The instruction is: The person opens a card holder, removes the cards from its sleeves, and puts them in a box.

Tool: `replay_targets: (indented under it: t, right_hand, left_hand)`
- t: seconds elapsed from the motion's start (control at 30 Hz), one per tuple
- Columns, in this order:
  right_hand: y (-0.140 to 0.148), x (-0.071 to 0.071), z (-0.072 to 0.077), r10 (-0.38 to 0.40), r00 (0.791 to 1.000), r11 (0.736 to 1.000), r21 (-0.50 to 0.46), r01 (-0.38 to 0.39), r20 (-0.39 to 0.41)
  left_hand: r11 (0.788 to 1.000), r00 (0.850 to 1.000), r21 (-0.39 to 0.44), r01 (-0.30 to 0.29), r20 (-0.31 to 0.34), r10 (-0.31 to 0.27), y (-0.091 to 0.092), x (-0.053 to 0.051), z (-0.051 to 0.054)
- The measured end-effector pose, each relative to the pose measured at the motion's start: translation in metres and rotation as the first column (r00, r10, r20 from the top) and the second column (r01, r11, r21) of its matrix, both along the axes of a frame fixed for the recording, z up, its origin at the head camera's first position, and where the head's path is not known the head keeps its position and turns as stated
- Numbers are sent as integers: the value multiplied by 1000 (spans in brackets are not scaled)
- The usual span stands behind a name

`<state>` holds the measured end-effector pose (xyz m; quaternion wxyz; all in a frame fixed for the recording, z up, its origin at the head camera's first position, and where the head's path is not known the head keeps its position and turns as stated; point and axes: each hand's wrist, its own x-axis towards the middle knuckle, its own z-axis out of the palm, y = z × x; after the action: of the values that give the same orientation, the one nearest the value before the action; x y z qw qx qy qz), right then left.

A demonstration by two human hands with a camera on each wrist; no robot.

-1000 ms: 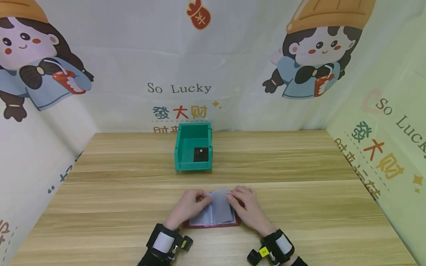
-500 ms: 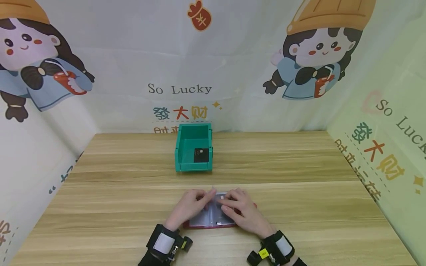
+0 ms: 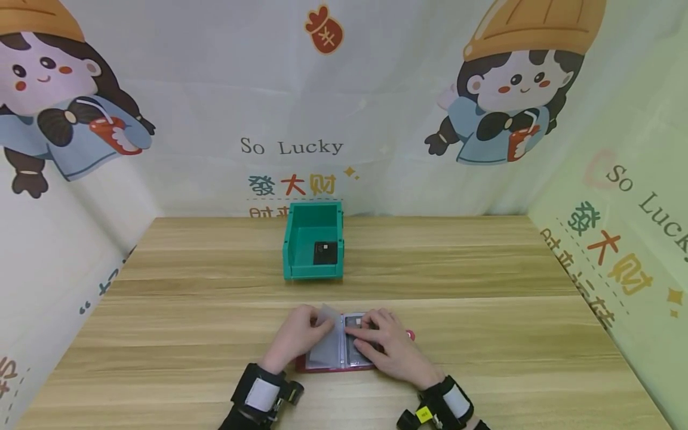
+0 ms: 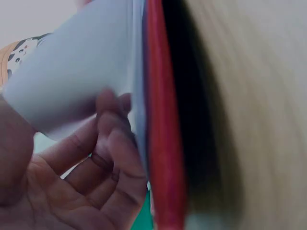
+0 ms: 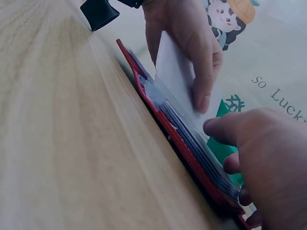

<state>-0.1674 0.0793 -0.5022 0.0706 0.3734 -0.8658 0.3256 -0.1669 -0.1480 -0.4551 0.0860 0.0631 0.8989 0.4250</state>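
Note:
A red card holder [image 4: 163, 124] with plastic sleeves lies spread out on the table. My left hand [image 3: 294, 337] pinches a translucent sleeve page [image 3: 325, 349] on its left side, and that page stands partly raised in the left wrist view. My right hand [image 3: 392, 346] lies over the right-side sleeves [image 3: 355, 357], fingers loosely bent and index finger reaching toward the spine. Under the right fingers a dark card-like insert with a small light square shows in part. In the right wrist view, the sleeve stack's edge [image 5: 192, 139] rests along the red cover.
Behind the card holder stands a green bin [image 3: 313, 272] with a black card [image 3: 325, 253] inside. The wooden table [image 3: 457, 269] meets printed cloth walls at the back and sides. A camera strap is on each wrist.
The sleeve page has turned from the right side over to the left, carried by my left hand. My right hand has shifted inward onto the right-side sleeves, uncovering the dark insert.

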Motion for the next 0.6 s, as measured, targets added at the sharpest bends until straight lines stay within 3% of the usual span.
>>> replay_targets:
  t: [0.17,0.27,0.43,0.6]
  right_hand:
    - [0,0,-1,-83,996,996,-22,83,-38]
    - [0,-1,-1,-160,986,987,-15,159,-51]
    - [-1,-1,1,-258,966,966,31,258,-1]
    - [-1,-2,0,-278,960,959,62,276,35]
  left_hand:
    - [995,996,-77,-64,-65,59,-3,2,1]
    - [989,993,-104,-107,-61,101,-3,3,2]
    - [981,987,-112,-156,-45,152,-3,4,3]
    - [976,984,-132,-173,-74,164,-4,6,3]
